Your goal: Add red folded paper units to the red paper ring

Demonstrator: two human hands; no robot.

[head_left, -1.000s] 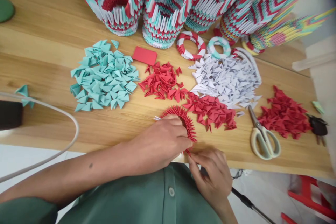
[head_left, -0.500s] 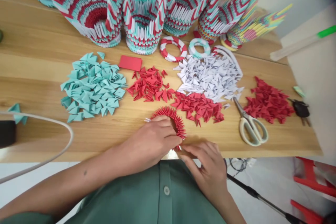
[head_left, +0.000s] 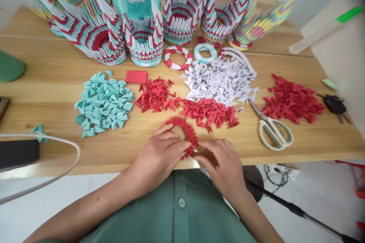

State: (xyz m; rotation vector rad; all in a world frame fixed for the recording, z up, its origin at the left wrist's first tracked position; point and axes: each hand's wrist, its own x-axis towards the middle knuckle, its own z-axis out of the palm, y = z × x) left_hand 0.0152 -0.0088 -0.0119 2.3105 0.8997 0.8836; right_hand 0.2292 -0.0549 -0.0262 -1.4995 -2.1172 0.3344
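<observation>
A ring of red folded-paper pieces [head_left: 190, 132], its points spread outward, stands near the table's front edge. My left hand [head_left: 161, 152] is closed on its left and lower side, fingers reaching across the opening and hiding part of it. At the ring's lower right edge, my right hand [head_left: 224, 161] has its thumb and forefinger apart, the tips close to or touching the red points. A small whitish bit shows by those tips, too small to name. Just behind the ring lies a pile of red folded triangles [head_left: 209, 112].
Piles of teal triangles [head_left: 104, 104], white triangles [head_left: 219, 79] and more red triangles [head_left: 292, 100] lie around. Scissors [head_left: 275, 133] are at the right. Folded-paper baskets [head_left: 145, 51] line the back. A white cable [head_left: 75, 152] curves over the left front edge beside a black object [head_left: 18, 153].
My head view has shifted, showing more of the table's left side. The thumb and forefinger of my right hand have spread apart at the ring's edge. My left hand still holds the ring.
</observation>
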